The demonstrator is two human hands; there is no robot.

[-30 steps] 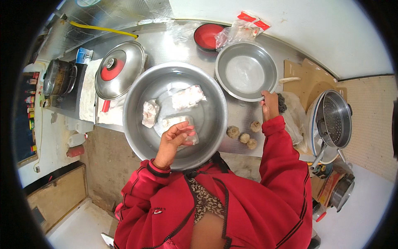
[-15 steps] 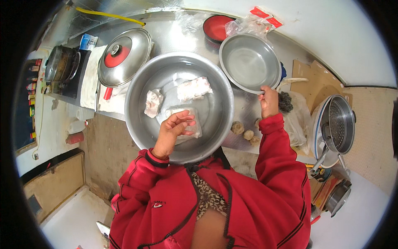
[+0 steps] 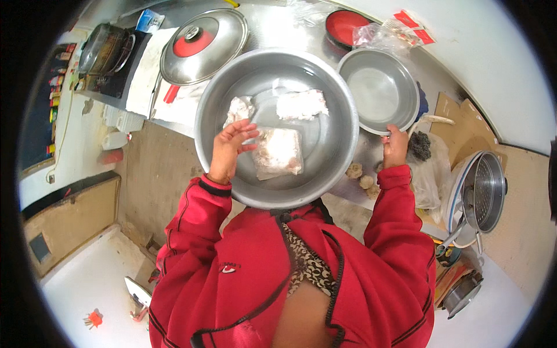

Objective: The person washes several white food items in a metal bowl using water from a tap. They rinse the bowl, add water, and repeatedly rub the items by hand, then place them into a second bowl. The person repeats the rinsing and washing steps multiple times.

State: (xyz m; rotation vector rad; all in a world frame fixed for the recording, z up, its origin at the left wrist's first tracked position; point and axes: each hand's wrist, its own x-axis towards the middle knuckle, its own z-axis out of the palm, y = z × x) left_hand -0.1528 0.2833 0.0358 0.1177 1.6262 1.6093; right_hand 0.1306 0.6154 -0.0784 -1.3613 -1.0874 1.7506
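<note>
A large grey metal basin [image 3: 342, 145] stands before me at the counter's near edge. Inside lie a flat, pale block in clear plastic [image 3: 279, 153], a white frosty-looking slab [image 3: 302, 105] and a smaller whitish piece [image 3: 239, 110]; what they are I cannot make out. My left hand [image 3: 229, 148] hovers over the basin's left part, fingers apart and holding nothing, close to the wrapped block and the smaller piece. With my right hand [image 3: 395, 146] I grip the near rim of a smaller grey metal bowl [image 3: 380, 93], right of the basin.
A steel lid with a red centre [image 3: 204, 46] lies back left, near a red handle [image 3: 171, 94]. Behind the bowl are a red bowl [image 3: 346, 28] and plastic bags. Several garlic-like bulbs [image 3: 366, 182], a dark scrubber [image 3: 419, 146] and a steamer pan [image 3: 484, 188] are at right.
My left hand has moved left off the wrapped block, its fingers spreading, and the block shows more fully. My right hand still grips the bowl's rim. The whole view has shifted.
</note>
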